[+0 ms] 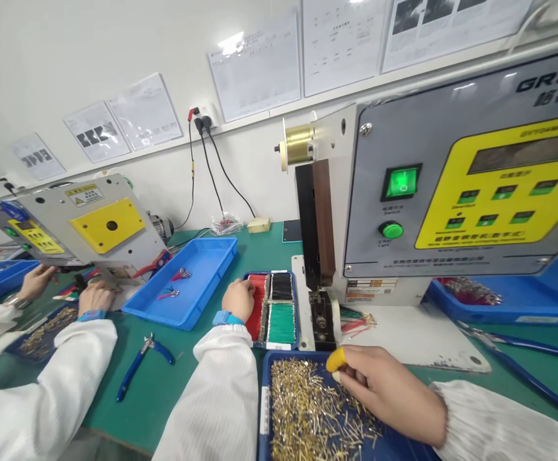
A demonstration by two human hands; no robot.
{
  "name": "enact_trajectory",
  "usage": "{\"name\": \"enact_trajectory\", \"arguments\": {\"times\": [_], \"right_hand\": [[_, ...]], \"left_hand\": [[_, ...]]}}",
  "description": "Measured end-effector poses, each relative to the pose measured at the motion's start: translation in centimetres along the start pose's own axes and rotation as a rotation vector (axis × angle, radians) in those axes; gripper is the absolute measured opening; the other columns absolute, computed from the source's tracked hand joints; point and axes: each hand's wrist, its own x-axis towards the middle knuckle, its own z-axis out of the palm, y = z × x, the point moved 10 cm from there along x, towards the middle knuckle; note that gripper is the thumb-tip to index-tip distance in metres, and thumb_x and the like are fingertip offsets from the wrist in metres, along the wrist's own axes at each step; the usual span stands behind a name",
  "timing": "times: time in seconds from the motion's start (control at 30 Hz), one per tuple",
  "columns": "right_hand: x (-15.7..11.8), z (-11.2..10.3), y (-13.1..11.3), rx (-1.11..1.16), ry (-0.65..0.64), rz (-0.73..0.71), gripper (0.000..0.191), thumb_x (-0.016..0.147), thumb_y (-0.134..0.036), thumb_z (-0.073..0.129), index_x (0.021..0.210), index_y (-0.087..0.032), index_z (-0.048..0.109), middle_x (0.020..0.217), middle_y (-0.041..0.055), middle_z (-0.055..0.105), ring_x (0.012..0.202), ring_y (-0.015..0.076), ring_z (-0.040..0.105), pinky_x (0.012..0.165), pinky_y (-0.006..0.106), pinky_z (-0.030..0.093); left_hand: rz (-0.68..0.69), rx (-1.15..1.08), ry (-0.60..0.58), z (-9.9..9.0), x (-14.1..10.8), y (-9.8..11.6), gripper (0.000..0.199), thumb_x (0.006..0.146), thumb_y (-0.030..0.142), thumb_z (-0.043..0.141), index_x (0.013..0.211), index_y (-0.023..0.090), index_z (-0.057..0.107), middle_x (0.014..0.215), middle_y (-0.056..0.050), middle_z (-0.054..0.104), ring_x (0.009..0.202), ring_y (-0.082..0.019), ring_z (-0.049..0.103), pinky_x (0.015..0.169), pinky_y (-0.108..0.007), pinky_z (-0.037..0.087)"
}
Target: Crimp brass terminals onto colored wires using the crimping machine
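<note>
While the left hand [239, 299] is at the red wires [260, 301], the right hand [387, 383] hangs over brass pins [301, 410]. I cannot tell whether either grip pinches anything.

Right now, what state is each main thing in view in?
Near rocker switch: lit green
Near round button: lit green
Spool: wound
Left-side nippers: handles spread
Right-side pliers: handles spread
Wire tray: sorted by colour
Pin tray: holding loose, jumbled pins
Left hand: fingers curled at red wires
Right hand: over pin tray, grip unclear
</note>
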Motion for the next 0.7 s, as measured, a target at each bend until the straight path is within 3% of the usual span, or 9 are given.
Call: {"name": "enact_trajectory", "arguments": {"times": [0.23, 0.5, 0.7], "right_hand": [[-0.1, 0.1, -0.2, -0.014, 0.005, -0.045, 0.021, 0.089, -0.018, 0.039, 0.083, -0.019, 0.059, 0.076, 0.0052, 0.061, 0.067, 0.0215, 0.056, 0.064, 0.033, 0.042], [0.0, -0.2, -0.4, -0.030, 0.015, -0.040, 0.019, 0.086, -0.015, 0.040, 0.077, -0.019, 0.056, 0.075, 0.0044, 0.060, 0.067, 0.0214, 0.057, 0.064, 0.033, 0.042], [0.0, -0.1, -0.3, 0.007, 0.010, -0.049, 0.022, 0.088, -0.016, 0.038, 0.085, -0.020, 0.060, 0.079, 0.0039, 0.061, 0.069, 0.0211, 0.057, 0.064, 0.031, 0.041]], "left_hand": [[-0.011, 0.001, 0.057, -0.7, -0.3, 0.7, 0.019, 0.088, 0.014, 0.047, 0.085, 0.015, 0.065, 0.090, -0.009, 0.060, 0.089, -0.019, 0.053, 0.078, -0.028, 0.038], [0.200, -0.134, 0.065, -0.4, -2.0, 6.4, 0.028, 0.088, 0.012, 0.044, 0.097, 0.020, 0.069, 0.091, -0.007, 0.061, 0.090, -0.019, 0.053, 0.080, -0.030, 0.040], [0.273, -0.053, -0.020, -0.2, -3.0, 8.4, 0.021, 0.085, 0.018, 0.052, 0.080, 0.020, 0.073, 0.088, -0.009, 0.060, 0.088, -0.022, 0.052, 0.078, -0.033, 0.040]]}}
